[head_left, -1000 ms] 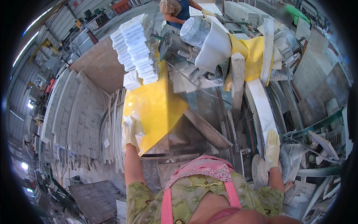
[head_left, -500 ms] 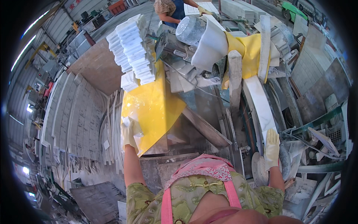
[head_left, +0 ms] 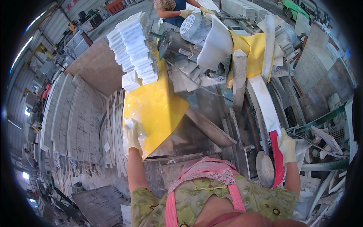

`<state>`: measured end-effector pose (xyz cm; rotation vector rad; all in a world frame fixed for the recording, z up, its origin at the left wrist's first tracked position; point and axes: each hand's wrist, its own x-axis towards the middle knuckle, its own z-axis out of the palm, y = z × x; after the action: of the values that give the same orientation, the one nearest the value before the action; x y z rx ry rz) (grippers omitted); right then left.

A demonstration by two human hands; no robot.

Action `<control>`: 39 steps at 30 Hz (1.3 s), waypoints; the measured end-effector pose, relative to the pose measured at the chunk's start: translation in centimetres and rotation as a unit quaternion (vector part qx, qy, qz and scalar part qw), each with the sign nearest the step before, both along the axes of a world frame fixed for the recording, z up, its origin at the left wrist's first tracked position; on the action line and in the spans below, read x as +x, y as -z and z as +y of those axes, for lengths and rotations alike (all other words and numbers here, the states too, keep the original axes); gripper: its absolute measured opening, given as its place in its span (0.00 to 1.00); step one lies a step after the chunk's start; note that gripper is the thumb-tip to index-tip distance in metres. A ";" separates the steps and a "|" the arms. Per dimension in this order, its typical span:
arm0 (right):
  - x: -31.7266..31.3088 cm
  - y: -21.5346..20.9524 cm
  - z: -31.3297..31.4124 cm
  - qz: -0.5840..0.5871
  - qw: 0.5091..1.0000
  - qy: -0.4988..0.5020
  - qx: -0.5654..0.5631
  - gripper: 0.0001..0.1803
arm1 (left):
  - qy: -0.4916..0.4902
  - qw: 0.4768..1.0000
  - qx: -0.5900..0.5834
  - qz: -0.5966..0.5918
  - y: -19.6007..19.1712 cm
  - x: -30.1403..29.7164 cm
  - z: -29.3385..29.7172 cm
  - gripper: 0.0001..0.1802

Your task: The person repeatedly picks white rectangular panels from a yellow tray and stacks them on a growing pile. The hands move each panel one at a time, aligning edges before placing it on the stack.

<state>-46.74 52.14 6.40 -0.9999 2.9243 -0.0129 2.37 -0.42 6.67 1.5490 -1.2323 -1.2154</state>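
Observation:
My left hand (head_left: pixel 132 134), in a pale glove, is closed at the left edge of a glossy yellow sheet (head_left: pixel 157 104). A whitish patch shows at its fingers, but what they grip cannot be made out. On the right, my gloved right hand (head_left: pixel 287 146) rests along the outer edge of a red strip (head_left: pixel 278 162), fingers stretched forward and some partly hidden. A long white marble bar (head_left: pixel 264 100) meets the red strip's far end beside those fingertips. Ridged white stone pieces (head_left: pixel 134 51) are stacked at the sheet's far end.
A dusty motor (head_left: pixel 194 28) and a white curved guard (head_left: pixel 216 45) stand in the middle. A round disc (head_left: pixel 264 168) sits left of the red strip. Long slabs (head_left: pixel 75 113) lean at left. Beyond the machine, a co-worker's gloved hand (head_left: pixel 206 10) reaches right.
My right hand has shifted right, off the marble bar's near end, uncovering the red strip. My left hand stays at the yellow sheet. The co-worker's second gloved hand has come into view.

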 end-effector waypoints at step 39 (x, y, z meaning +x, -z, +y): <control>39.4 -0.3 -50.1 -0.465 0.807 -0.223 -0.289 0.29 | 0.102 0.994 -0.001 -0.048 2.0 2.1 -1.9 0.33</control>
<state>-7.36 2.03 6.71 -1.2260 1.7411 -1.0835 4.42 -2.29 4.67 1.5240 -1.4831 -1.2784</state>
